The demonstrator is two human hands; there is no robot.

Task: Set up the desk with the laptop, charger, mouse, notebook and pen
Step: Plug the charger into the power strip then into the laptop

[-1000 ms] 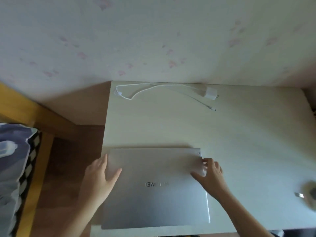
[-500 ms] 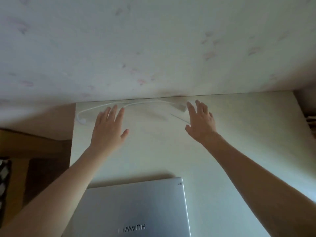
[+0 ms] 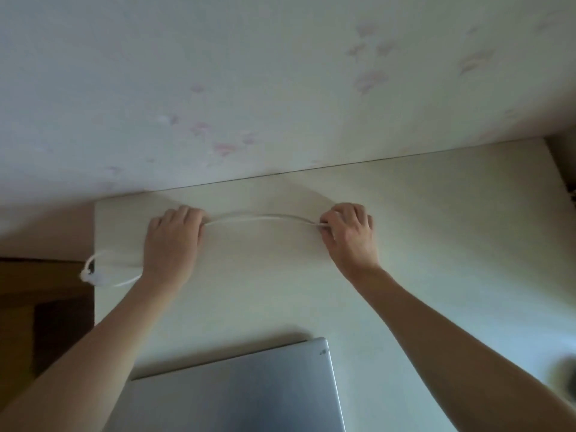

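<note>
White cable: the charger cable (image 3: 261,218) is stretched in a shallow arc between both hands, near the desk's far edge, its long axis running left to right along that edge.
Cable loop: a further bend of the same cable (image 3: 93,269) is seen at the desk's left edge, partly overhanging it; the rest is hidden under the left forearm.
Left hand: the left hand (image 3: 173,244) is laid knuckles-up on the desk, fingers curled down over the cable's left part; the grip itself is hidden beneath the hand.
Right hand: the right hand (image 3: 349,236) is curled, with the cable's right end pinched between thumb and fingers; whether the plug block is enclosed cannot be told.
Laptop: a silver laptop (image 3: 249,391), lid closed, is lying at the near edge, well apart from the cable, its far right corner pointed toward the right forearm.
Desk: the pale desk (image 3: 436,244) is set with its far edge against the wall.
Wall: pale wallpaper (image 3: 218,88) with faint pink marks is seen behind.
Right near corner: a blurred dark object (image 3: 564,378) is lying there; what it is cannot be told.
Obstructions: nothing is lying between the hands and the laptop.
</note>
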